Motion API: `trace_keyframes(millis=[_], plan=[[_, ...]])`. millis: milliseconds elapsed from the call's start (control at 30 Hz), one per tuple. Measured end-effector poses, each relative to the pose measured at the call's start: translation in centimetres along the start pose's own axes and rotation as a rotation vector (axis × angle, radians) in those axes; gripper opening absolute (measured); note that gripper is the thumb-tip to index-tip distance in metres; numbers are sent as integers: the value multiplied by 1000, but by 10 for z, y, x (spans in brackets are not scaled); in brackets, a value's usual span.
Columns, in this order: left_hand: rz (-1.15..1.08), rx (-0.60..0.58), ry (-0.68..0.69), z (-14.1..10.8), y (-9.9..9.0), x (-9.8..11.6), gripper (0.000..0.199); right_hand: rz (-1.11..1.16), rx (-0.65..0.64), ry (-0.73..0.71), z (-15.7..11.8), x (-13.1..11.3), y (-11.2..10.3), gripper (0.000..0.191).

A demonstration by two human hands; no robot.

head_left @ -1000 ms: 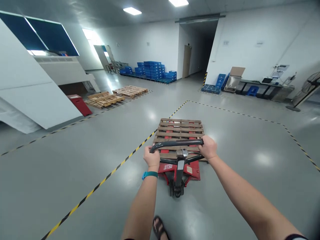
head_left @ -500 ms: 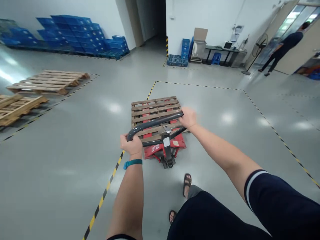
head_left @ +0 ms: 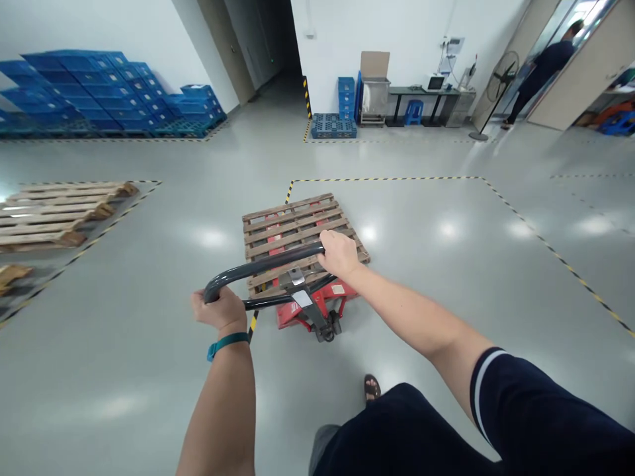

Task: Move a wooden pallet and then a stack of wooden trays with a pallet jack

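Both ends of the black loop handle (head_left: pixel 268 265) of a red pallet jack (head_left: pixel 288 315) are in my grip. My left hand (head_left: pixel 220 308) is closed round the left bend, and a teal band circles that wrist. My right hand (head_left: pixel 339 254) wraps the right end. The jack's forks run under a slatted wooden pallet (head_left: pixel 294 233), their red showing between the boards. The handle leans left of the jack's wheels, and my hands cover its two ends.
Wooden pallets (head_left: pixel 59 210) lie on the left behind striped floor tape (head_left: pixel 387 178). Blue crates (head_left: pixel 99 92) are stacked along the far wall. A blue plastic pallet (head_left: pixel 333 125), a table (head_left: pixel 421 92) and a standing fan (head_left: pixel 496 92) are at the back. A person (head_left: pixel 540 73) stands in the doorway.
The handle and my hands have swung left and lower in view. The jack and its pallet have turned slightly and now overlap the tape line differently. The person has moved further into the doorway.
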State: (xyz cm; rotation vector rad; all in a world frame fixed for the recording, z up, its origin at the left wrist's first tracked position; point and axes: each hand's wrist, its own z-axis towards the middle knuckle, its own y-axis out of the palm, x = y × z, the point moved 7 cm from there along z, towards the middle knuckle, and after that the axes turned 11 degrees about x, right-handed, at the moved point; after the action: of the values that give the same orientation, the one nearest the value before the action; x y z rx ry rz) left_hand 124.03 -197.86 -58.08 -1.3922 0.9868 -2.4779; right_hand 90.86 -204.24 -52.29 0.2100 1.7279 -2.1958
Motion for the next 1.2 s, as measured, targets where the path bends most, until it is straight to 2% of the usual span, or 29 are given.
trace_keyframes(millis=[67, 133, 267, 367, 533, 667, 867, 1000, 1200], plan=[[45, 83, -9, 21, 38, 10, 20, -16, 19, -1, 43, 11, 23, 14], [32, 86, -7, 42, 83, 19, 18, -36, 55, 2, 85, 24, 47, 13], [-24, 11, -1, 80, 183, 31, 15, -77, 185, 1, 168, 50, 99, 11], [-82, -94, 46, 108, 258, 42, 14, -123, 268, 49, 230, 70, 135, 19], [-114, -183, 42, 157, 372, 64, 15, -155, 261, 74, 338, 95, 192, 18], [-148, -241, 85, 196, 463, 74, 14, -192, 304, 118, 426, 113, 248, 24], [-101, -152, 117, 263, 587, 82, 13, -170, 329, 99, 556, 134, 334, 26], [-88, -167, 82, 303, 667, 94, 13, -134, 310, 80, 640, 147, 388, 23], [-125, -213, -5, 364, 791, 92, 13, -63, 239, 19, 770, 159, 484, 19]])
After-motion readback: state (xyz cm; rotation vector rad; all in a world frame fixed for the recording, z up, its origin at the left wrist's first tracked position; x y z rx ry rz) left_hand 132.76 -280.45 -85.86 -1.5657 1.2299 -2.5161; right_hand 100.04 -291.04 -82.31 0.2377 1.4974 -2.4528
